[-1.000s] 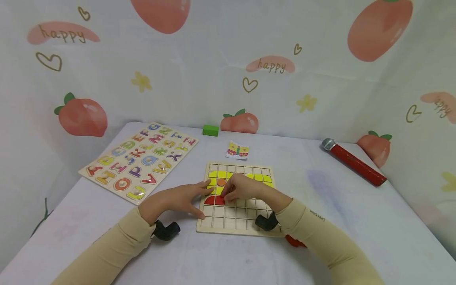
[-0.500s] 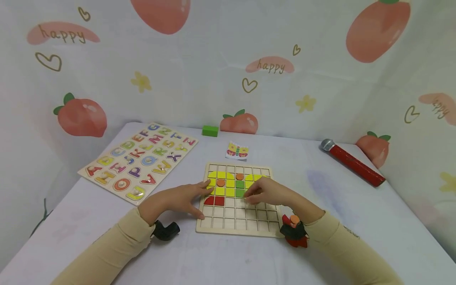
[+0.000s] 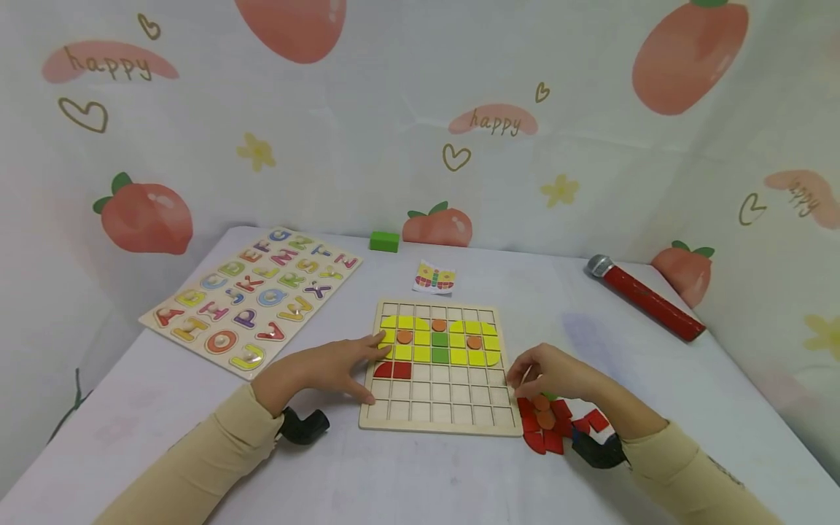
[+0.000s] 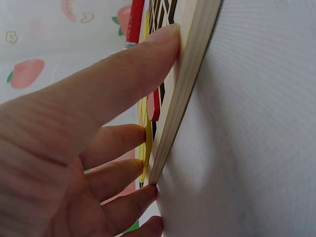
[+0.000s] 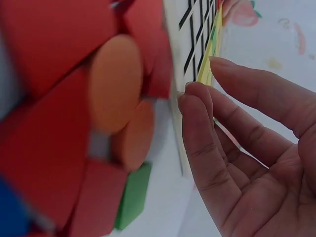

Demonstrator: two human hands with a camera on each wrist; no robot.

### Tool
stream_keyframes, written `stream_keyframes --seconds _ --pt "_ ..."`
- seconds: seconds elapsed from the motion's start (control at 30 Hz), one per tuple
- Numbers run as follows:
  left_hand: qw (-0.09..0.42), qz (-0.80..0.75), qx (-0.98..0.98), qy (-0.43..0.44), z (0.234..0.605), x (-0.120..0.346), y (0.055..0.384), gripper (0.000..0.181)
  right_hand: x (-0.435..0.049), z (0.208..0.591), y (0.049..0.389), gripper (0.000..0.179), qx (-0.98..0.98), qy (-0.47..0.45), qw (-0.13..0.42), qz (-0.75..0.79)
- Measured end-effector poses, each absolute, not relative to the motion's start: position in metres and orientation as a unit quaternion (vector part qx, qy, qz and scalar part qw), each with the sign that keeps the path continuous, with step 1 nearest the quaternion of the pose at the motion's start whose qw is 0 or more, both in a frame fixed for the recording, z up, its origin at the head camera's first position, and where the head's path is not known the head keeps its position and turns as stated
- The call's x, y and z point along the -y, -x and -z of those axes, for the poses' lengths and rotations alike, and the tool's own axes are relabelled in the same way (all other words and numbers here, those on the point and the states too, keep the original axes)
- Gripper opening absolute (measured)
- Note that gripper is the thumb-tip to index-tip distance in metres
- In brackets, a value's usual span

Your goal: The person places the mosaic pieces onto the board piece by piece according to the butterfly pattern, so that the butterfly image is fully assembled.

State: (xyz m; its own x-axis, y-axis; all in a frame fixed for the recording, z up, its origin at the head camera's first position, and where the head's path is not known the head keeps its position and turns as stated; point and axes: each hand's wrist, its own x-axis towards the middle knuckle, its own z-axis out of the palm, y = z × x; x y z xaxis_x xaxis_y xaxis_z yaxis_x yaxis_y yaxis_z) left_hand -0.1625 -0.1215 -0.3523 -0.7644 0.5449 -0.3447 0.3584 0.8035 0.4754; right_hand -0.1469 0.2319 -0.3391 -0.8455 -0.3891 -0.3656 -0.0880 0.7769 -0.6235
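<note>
Board (image 3: 441,426) touched by spread left hand (image 3: 321,366), loose empty right hand (image 3: 556,370) moved off beside red pieces (image 3: 554,442)

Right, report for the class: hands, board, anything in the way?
Left hand touching the board at its left; right hand empty, by loose pieces. Board part-filled, bottom two rows bare. Nothing seen blocking those rows.

Left sleeve (image 3: 190,456), right sleeve (image 3: 682,474): beige, long, cuffed at wrists; small dark marking (image 3: 725,471) on right one, unreadable; black elbow-shaped unit (image 3: 305,427) below left cuff; left hand (image 3: 324,368), right hand (image 3: 558,372) bare
</note>
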Motion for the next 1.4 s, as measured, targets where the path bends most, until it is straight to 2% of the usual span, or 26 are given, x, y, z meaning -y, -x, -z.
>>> stream_keyframes --seconds 0.57,0.9,1.17,1.4 --pt "0.24 -0.193 -0.919 -0.247 0.352 0.123 0.163 0.084 -0.274 0.34 0.124 0.026 -0.904 0.117 0.237 0.337" --pt "0.241 -0.186 -0.922 -0.24 0.353 0.122 0.164 0.084 -0.292 0.343 0.114 0.023 -0.907 0.077 0.244 0.335" --pt "0.242 -0.202 -0.916 -0.248 0.353 0.123 0.164 0.085 -0.293 0.347 0.116 0.024 -0.912 0.112 0.241 0.311" --pt "0.242 -0.194 -0.918 -0.248 0.353 0.123 0.164 0.085 -0.289 0.344 0.123 0.021 -0.888 0.109 0.266 0.358"
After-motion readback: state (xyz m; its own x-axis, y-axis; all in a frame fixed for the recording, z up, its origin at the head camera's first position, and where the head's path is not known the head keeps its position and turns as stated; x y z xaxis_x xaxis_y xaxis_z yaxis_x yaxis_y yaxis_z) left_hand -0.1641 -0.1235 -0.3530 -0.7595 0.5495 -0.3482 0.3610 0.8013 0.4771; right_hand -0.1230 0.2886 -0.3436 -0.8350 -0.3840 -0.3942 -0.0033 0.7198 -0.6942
